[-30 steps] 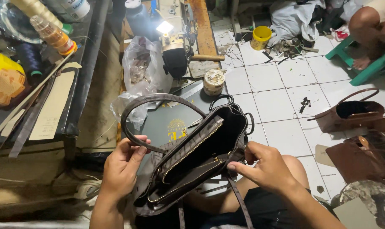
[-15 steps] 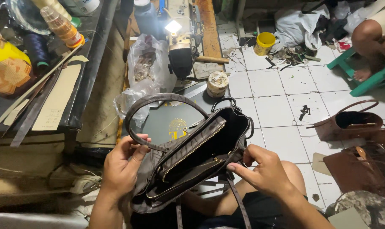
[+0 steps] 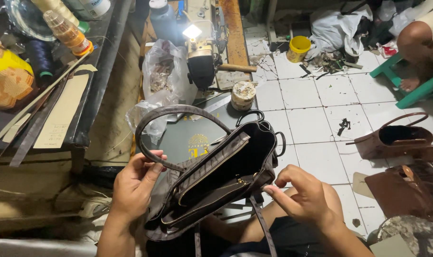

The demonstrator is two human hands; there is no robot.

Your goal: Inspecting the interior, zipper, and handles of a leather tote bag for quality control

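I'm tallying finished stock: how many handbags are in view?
3. A dark brown handbag is held between the left hand and right hand. Two reddish-brown ones are on the tiled floor at right: one standing open, one below it. More may be hidden at the edge.

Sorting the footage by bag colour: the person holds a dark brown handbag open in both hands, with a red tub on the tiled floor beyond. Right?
Not quite: the head view shows the tub is yellow, not red. The left hand and right hand do hold the dark brown handbag open.

dark brown handbag (image 3: 216, 181) — open, tilted, handle up
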